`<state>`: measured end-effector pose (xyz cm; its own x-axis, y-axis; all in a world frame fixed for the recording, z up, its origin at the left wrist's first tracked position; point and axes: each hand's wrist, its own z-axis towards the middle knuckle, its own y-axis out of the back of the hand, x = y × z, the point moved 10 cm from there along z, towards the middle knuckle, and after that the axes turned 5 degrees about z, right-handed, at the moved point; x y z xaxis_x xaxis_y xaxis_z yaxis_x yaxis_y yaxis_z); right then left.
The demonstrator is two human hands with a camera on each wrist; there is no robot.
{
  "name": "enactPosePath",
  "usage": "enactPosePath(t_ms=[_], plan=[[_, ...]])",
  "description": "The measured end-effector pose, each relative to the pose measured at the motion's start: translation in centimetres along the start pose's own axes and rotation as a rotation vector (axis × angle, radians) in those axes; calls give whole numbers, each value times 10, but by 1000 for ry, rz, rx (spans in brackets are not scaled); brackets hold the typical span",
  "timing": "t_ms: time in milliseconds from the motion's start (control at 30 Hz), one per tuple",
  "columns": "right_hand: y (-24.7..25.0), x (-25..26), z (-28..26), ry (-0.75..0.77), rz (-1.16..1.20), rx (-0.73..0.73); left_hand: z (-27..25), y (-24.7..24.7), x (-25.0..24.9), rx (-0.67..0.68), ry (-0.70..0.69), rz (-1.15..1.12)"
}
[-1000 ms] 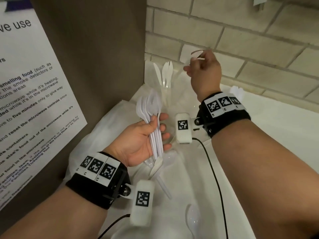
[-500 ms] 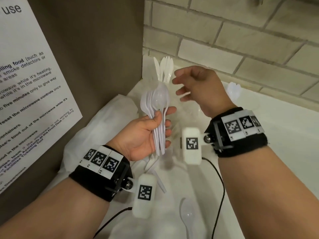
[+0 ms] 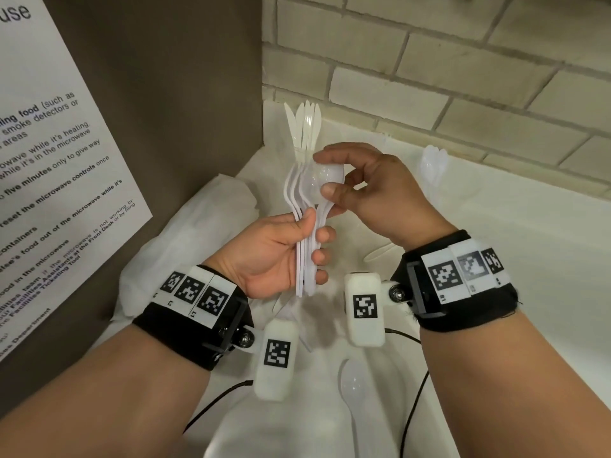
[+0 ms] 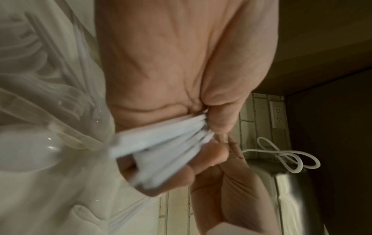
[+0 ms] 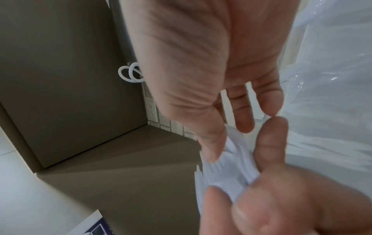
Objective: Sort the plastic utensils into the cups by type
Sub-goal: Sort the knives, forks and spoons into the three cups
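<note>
My left hand grips a bundle of white plastic spoons by the handles, bowls up; the left wrist view shows the handles fanned in the curled fingers. My right hand pinches the bowl of the front spoon between thumb and forefinger. In the right wrist view its fingertips close on the white bowls. Behind stands a clear cup of white knives. Another cup with white utensils stands by the wall at the right; their type is unclear.
A loose spoon lies on the white counter near me, with more utensils under my wrists. A crumpled white plastic bag lies left. A brown panel with a notice walls the left; brick wall behind.
My right hand left the back wall where it held a utensil, came back empty, and now pinches the front spoon of the bundle. The left hand has raised the bundle slightly.
</note>
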<state>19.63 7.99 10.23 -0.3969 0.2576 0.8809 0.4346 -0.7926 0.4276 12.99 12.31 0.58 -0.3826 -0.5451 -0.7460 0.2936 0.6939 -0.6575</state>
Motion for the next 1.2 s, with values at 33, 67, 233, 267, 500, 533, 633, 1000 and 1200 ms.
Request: enactPosePath(t_ms=[33, 67, 233, 267, 500, 533, 633, 1000, 1200], plan=[[-1, -1, -1, -5, -6, 18, -1, -2, 1, 13, 6, 11], [-1, 0, -2, -5, 4, 22, -1, -3, 2, 22, 12, 23], [9, 7, -3, 42, 23, -61, -1, -3, 7, 32, 19, 40], [10, 6, -3, 37, 21, -64, -1, -3, 7, 23, 18, 39], [16, 1, -4, 47, -79, -59, -1, 12, 4, -142, -1, 120], [18, -1, -4, 38, -74, -73, -1, 13, 4, -170, -6, 134], [21, -4, -4, 7, -14, -87, -3, 21, 1, -270, -17, 164], [23, -19, -4, -16, 50, -157, -5, 21, -9, -380, -92, 206], [21, -19, -6, 3, 114, -170, -4, 23, -10, -398, -124, 252]])
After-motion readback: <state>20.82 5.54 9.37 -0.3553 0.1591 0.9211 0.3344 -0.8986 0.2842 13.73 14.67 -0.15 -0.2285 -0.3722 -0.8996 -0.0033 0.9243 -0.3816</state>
